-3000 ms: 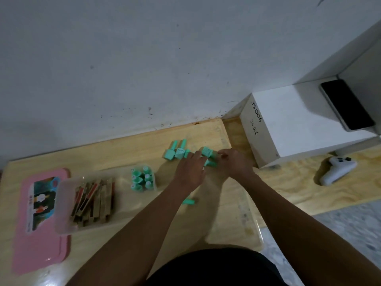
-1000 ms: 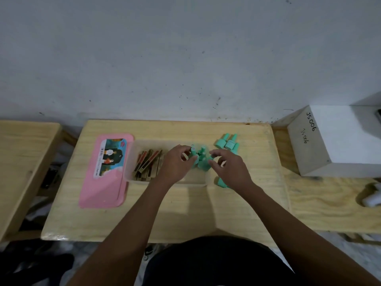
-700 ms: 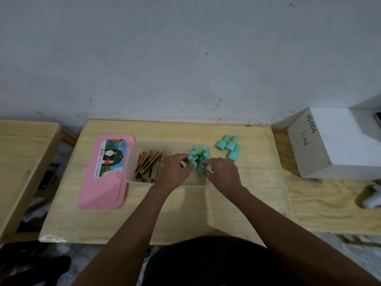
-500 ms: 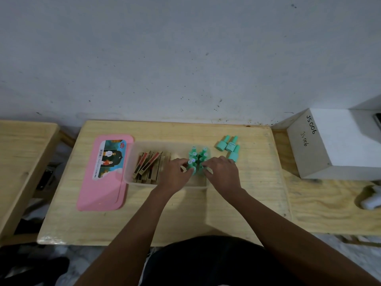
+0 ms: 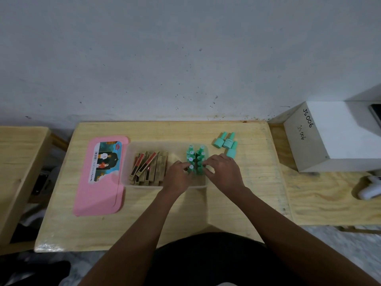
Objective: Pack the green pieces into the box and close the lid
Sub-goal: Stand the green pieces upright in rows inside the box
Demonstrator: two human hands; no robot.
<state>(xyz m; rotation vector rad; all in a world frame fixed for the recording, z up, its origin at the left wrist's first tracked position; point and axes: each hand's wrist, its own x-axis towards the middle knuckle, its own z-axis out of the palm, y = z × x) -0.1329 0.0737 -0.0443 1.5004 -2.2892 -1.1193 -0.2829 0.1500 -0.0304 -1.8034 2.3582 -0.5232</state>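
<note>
**A:** Where are the green pieces now?

**B:** Most stand upright in the right end of the box, beside the gold sticks. Three seconds ago both hands were gathering them off the counter. A second ago they were bringing a bunch over the box, and now that bunch is in.

**A:** And the hands?

**B:** The left hand pinches the nearest piece at its cap. The right hand curls its fingers against the cluster's right side. Whether it grips one, I cannot tell.

**A:** What does that leave?

**B:** Packing looks mostly done. A few loose green pieces lie on the counter just past the box's far right corner. The pink lid lies flat to the box's left, not yet on.

**A:** Anything unclear?

**B:** The hands cover the near rows, so I can't count the pieces. The phone at the right is cut off by the picture's edge.
</note>
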